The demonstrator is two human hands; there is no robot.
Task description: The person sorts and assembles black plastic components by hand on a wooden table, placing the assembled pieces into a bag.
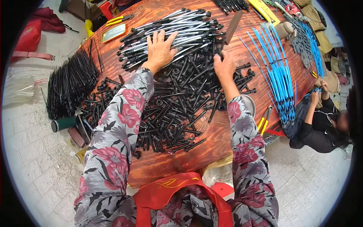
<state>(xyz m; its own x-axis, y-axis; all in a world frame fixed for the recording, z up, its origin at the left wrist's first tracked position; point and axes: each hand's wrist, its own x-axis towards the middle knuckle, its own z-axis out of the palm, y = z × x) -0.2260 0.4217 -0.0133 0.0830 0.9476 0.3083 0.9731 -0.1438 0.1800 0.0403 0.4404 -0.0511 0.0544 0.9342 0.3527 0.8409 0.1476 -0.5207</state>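
A stack of thin silver-white rods with black end fittings (185,28) lies across the far middle of the round table. My left hand (160,51) rests on this stack with its fingers spread and flat. Beside the stack's right end, my right hand (225,68) reaches in among dark parts. Its fingers are bent and slightly blurred, so I cannot make out whether it grips any of them. Between and below my hands spreads a heap of loose black plastic stick-like parts (177,102). A flat brown strip (233,26) lies just beyond my right hand.
Bundled black ties (72,83) hang over the table's left edge. Blue strips (281,75) lie at right, near yellow-handled pliers (263,121). More yellow-handled pliers (119,20) and a small tray (113,33) are at far left. Another person (321,117) works at right.
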